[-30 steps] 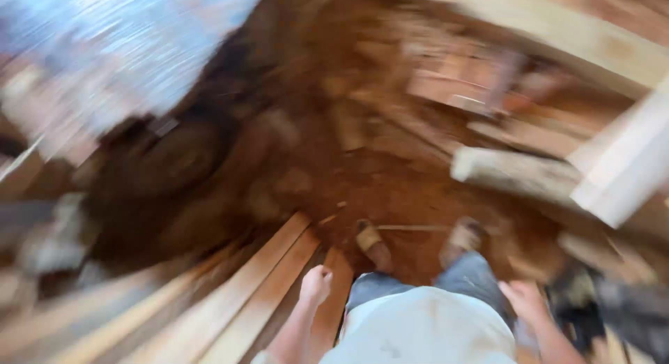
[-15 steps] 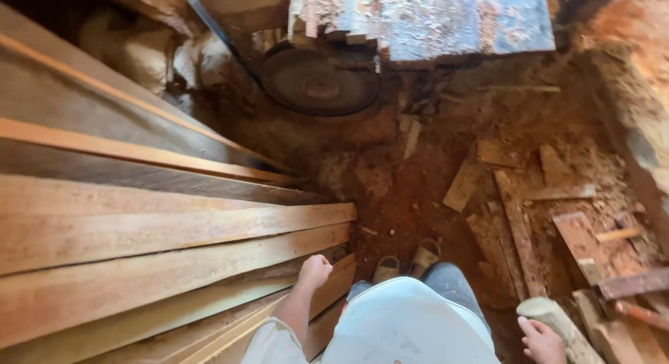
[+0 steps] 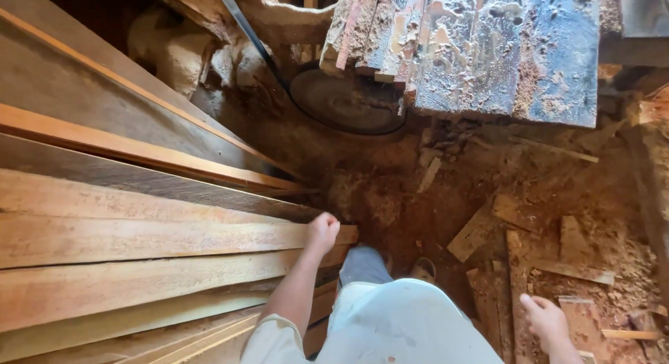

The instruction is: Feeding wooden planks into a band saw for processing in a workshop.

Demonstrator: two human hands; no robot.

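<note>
My left hand (image 3: 323,231) is curled into a loose fist beside the end of a long wooden plank (image 3: 174,242), one of several stacked at the left. I cannot tell whether the hand touches the plank. My right hand (image 3: 546,321) hangs at the lower right with fingers slightly apart and nothing in it, above wood offcuts (image 3: 557,266) on the sawdust floor. My white shirt and one shoe (image 3: 422,269) show at the bottom.
A sawmill table (image 3: 502,50) caked with sawdust stands at the top right, with a dark round wheel (image 3: 348,102) and a belt beneath it. Reddish sawdust and scrap boards (image 3: 474,231) cover the ground at the right.
The view has swung and steadied on the plank stack. My left hand has risen to the plank ends. My right hand, which was near a pale log piece, now hangs free.
</note>
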